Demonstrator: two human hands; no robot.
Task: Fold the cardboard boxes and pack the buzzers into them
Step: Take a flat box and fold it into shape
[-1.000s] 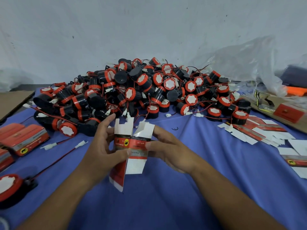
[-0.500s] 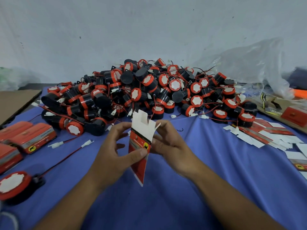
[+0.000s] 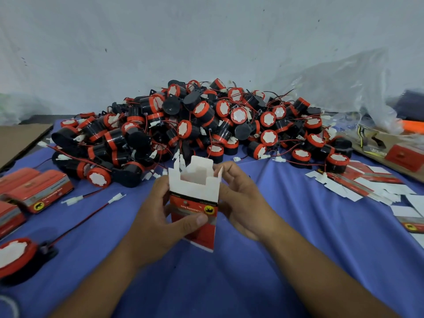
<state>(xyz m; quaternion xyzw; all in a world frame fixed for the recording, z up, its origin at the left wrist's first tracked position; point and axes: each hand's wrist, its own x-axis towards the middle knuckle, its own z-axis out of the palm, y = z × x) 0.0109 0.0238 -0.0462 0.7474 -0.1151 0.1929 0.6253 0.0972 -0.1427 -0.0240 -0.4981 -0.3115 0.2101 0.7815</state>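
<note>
**Item: one cardboard box, opened into a sleeve, held in both hands**

Grip: your left hand (image 3: 158, 226) wraps the cardboard box (image 3: 193, 191) from the left, thumb pressed across the printed front. Your right hand (image 3: 243, 200) curls round the right edge, its fingers behind the box. Both hands hold the box; neither is free.

Position: upright, above the blue cloth (image 3: 298, 260), just in front of the heap of buzzers (image 3: 206, 125).

Handling: judged light, thin card, easily creased or crushed. Hold it by the side walls and corners, as you do now, and keep your pressure off the flaps and tabs. The printed face looks smooth and may slip under a dry thumb.

Appearance: red outside with a grey band, small lettering and a round yellow emblem; plain white inside. The top flaps stand open. The lower end looks unclosed, though your hands partly hide it.

Nearby: closed boxes (image 3: 39, 191) lie to the left, flat blanks (image 3: 358, 182) to the right, and one loose buzzer (image 3: 16, 255) sits at lower left.
</note>
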